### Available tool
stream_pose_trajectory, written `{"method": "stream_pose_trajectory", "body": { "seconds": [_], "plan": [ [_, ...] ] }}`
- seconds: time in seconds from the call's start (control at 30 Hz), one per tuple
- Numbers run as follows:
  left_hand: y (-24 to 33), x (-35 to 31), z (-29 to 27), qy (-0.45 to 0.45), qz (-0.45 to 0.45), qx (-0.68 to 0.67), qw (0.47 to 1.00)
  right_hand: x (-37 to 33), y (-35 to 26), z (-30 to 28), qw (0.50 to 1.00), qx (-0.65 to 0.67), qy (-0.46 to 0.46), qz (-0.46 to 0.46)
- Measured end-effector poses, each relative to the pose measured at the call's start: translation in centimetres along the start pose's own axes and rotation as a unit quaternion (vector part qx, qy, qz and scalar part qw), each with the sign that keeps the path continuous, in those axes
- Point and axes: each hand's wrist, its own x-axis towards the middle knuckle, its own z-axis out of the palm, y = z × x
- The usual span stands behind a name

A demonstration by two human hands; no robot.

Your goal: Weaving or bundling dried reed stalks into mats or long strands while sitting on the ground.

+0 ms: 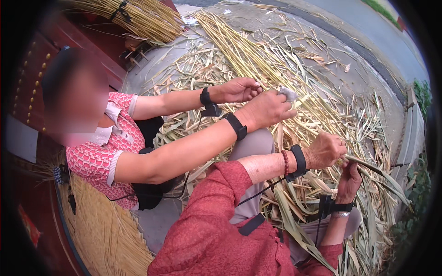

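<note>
My left hand (324,152), in a red sleeve with a beaded bracelet and a black wrist strap, is closed around a reed stalk. Just below and to its right, my right hand (350,181) grips the same stalk near its long green leaves (384,175). The fingers of both hands partly hide the stalk between them. Beyond my left hand, long yellowish reed stalks (248,55) lie side by side across loose husks. Dry strips of leaf and husk (299,195) are piled beneath my hands and around my knees.
At my left sits a co-worker in a pink patterned shirt (99,156), whose hands (264,110) hold a stalk and a greyish cloth (288,94). A tied reed bundle (142,18) lies at the far left. A woven mat (101,221) is at near left, and a kerb (410,133) edges the right.
</note>
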Motion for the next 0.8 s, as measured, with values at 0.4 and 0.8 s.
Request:
{"method": "stream_pose_trajectory", "body": {
  "seconds": [0.4,0.8],
  "plan": [
    [-0.3,0.1,0.3,-0.017,-0.004,0.023,1.0,0.3,-0.2,0.7,0.998,-0.047,0.002,-0.044],
    [-0.2,0.1,1.5,-0.08,-0.038,-0.072,0.993,-0.6,-1.2,0.0,0.995,-0.075,0.044,-0.054]
  ]
}}
